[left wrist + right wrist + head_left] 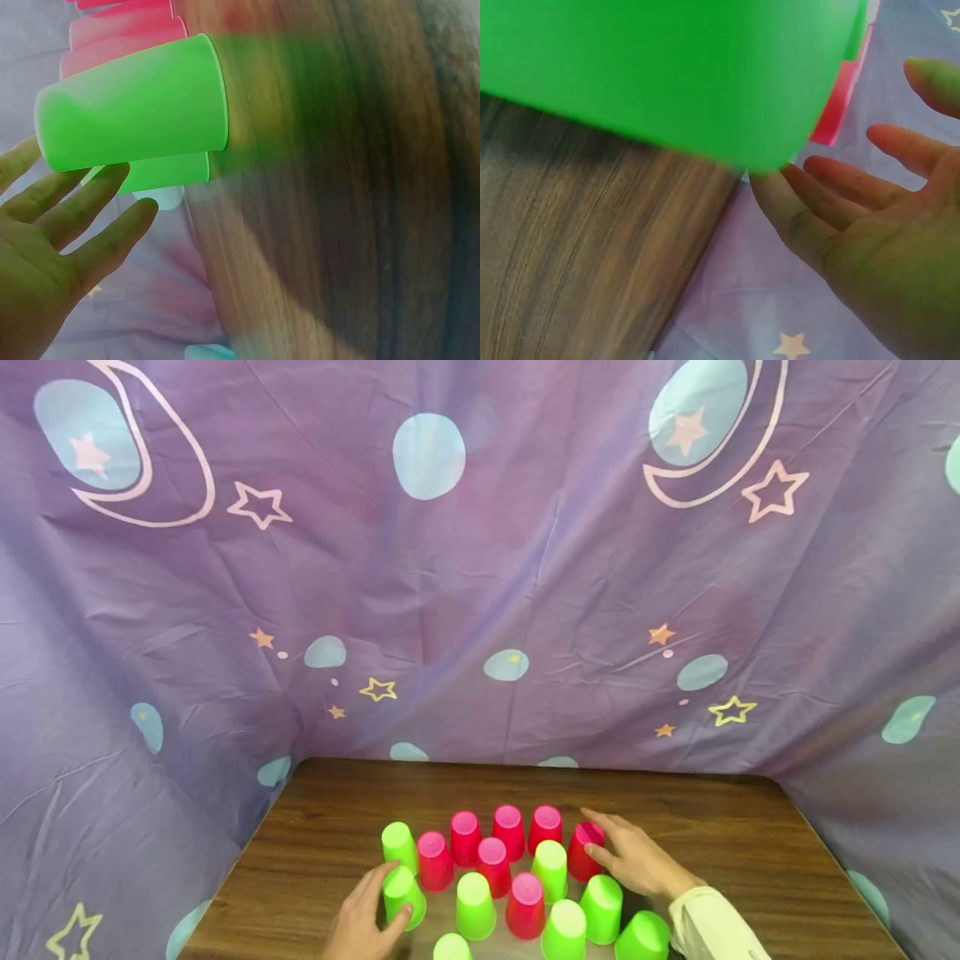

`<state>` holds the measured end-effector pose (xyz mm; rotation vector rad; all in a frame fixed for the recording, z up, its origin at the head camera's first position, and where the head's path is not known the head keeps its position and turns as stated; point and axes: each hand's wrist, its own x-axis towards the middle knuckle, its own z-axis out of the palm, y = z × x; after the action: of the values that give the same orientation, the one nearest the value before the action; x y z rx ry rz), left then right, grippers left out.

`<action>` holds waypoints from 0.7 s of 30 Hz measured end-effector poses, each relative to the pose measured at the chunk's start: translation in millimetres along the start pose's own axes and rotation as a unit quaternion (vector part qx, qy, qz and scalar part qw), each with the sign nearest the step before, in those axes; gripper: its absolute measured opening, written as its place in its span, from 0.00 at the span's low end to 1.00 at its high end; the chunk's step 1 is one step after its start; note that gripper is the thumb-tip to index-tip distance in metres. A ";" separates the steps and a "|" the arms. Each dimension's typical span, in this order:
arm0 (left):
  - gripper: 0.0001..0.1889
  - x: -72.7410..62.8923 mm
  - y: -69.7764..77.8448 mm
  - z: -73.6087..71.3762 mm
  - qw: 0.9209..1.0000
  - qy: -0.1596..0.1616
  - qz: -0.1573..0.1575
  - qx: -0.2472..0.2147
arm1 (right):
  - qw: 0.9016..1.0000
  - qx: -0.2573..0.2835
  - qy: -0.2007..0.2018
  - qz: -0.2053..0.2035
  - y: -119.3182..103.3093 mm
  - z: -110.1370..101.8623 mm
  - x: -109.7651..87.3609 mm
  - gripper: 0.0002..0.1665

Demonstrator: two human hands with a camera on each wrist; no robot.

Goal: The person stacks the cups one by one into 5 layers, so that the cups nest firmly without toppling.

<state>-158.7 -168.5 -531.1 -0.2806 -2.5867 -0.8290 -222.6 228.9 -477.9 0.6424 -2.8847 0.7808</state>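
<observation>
Several green and pinkish-red plastic cups stand upside down in a cluster on the wooden table. My left hand is at the cluster's left side, thumb and fingers spread beside a green cup. In the left wrist view, extended fingers show right at that cup's base end. At the far right of the group, my right hand reaches past the green cups, its fingertips beside a red cup. The right wrist view has a large green cup in front, with the loosely spread fingers beyond it.
Between the hands stand more red cups and green cups. Nearer my body are a green cup and another green cup. The wooden table ends against a purple patterned cloth that also hangs at both sides.
</observation>
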 end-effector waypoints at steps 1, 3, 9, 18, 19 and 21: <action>0.28 -0.3 -0.5 0.5 1.000 0.003 -0.001 -0.002 | 1.000 0.005 -0.006 0.001 1.8 -0.4 1.3 0.31; 0.29 -1.5 -1.7 1.9 1.000 0.002 -0.007 -0.010 | 1.000 0.018 -0.025 0.002 5.8 -2.1 3.7 0.31; 0.29 -4.6 -4.7 6.4 0.999 -0.016 -0.028 -0.035 | 0.991 0.092 -0.093 0.001 17.1 -12.3 10.2 0.32; 0.29 -1.0 -7.0 5.4 0.999 -0.011 -0.019 -0.026 | 0.979 0.140 -0.135 -0.057 38.0 -15.7 21.3 0.31; 0.30 -1.0 -7.3 5.7 0.999 -0.007 -0.017 -0.027 | 0.978 0.148 -0.136 -0.063 40.1 -15.4 22.1 0.31; 0.29 -1.2 -7.7 5.7 1.000 0.000 -0.009 -0.030 | 0.973 0.168 -0.142 -0.071 43.4 -14.3 24.0 0.31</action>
<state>-161.8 -171.4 -539.8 -0.2741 -2.5713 -0.9137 -262.9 261.0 -481.1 1.0634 -2.9283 1.2634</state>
